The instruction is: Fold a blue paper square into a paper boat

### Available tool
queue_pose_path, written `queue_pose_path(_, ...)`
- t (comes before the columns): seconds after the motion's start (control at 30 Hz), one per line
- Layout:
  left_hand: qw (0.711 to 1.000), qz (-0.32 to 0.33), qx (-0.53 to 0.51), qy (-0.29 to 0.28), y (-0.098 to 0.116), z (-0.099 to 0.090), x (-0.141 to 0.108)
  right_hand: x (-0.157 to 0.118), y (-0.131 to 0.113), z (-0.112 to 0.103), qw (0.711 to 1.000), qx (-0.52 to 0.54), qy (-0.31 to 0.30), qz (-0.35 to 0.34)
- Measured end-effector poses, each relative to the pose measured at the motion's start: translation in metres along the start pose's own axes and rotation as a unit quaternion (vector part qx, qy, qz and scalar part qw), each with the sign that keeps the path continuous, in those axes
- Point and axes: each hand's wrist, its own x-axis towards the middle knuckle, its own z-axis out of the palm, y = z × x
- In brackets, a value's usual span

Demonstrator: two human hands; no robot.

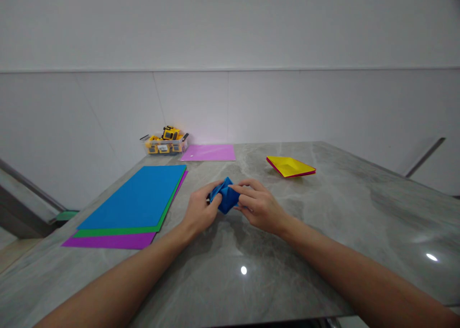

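Between my two hands is a small folded blue paper piece (227, 198), raised a little over the middle of the table. My left hand (203, 207) grips its left side, thumb in front and fingers behind. At its right side, my right hand (259, 204) pinches the paper with thumb and fingertips. The piece has several creased, pointed flaps; its far side is hidden by my fingers.
On the grey marbled table (287, 265), blue, green and purple sheets (132, 198) lie stacked at left. A pink sheet (209, 152) and a clear bin (163, 146) of yellow toy vehicles stand at the back. Yellow and red folded paper (290, 166) rests at right.
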Motion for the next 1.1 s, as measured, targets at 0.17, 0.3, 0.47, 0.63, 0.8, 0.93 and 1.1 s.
queue_pose_path(0.17, 1.0, -0.017, -0.013, -0.007, -0.003, 0.0, -0.001, -0.001, -0.001, -0.001, 1.0, 0.012, 0.013, 0.0)
queue_pose_path(0.3, 1.0, 0.016, -0.02, 0.014, 0.001, -0.002, -0.003, 0.0, -0.003, -0.002, 0.999, -0.009, 0.037, -0.007)
queue_pose_path(0.47, 0.997, 0.058, -0.025, 0.036, 0.006, -0.005, -0.006, 0.001, -0.007, -0.005, 0.997, -0.039, 0.062, -0.007)
queue_pose_path(0.63, 0.996, 0.067, -0.037, 0.045, 0.009, -0.007, -0.007, 0.001, -0.008, -0.006, 0.996, -0.04, 0.077, -0.011)
queue_pose_path(0.8, 0.996, 0.052, -0.05, 0.048, 0.009, -0.006, -0.007, 0.0, -0.008, -0.005, 0.997, -0.034, 0.071, -0.014)
queue_pose_path(0.93, 0.993, -0.001, -0.104, 0.059, 0.009, -0.004, -0.005, 0.001, -0.009, -0.005, 0.998, -0.029, 0.063, 0.007)
queue_pose_path(1.1, 0.961, -0.15, -0.229, 0.038, 0.011, 0.0, -0.002, 0.004, -0.006, -0.007, 0.996, 0.018, 0.09, 0.011)
